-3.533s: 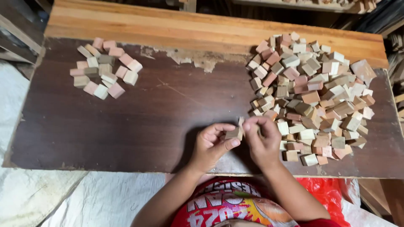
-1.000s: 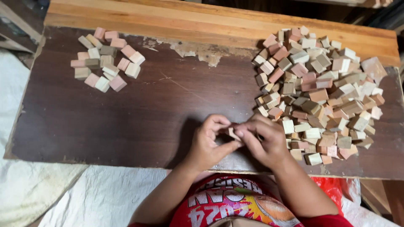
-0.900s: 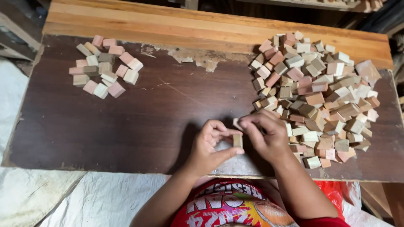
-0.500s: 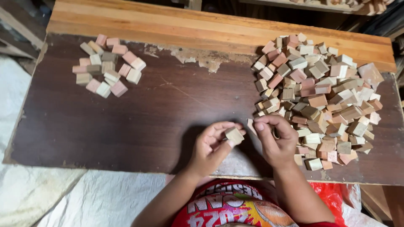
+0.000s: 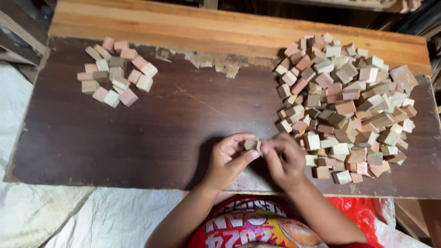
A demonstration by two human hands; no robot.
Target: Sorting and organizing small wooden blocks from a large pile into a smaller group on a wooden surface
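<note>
A dark brown board (image 5: 138, 138) lies before a light wooden plank (image 5: 206, 27), over white sheeting (image 5: 41, 216).

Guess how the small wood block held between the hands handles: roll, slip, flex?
The block looks squarish with flat faces, so it probably won't roll. Solid wood: likely stiff and light. Its unfinished faces should grip well between the fingertips of the left hand and right hand.

No packages, labels, signs or screens in view.
</note>
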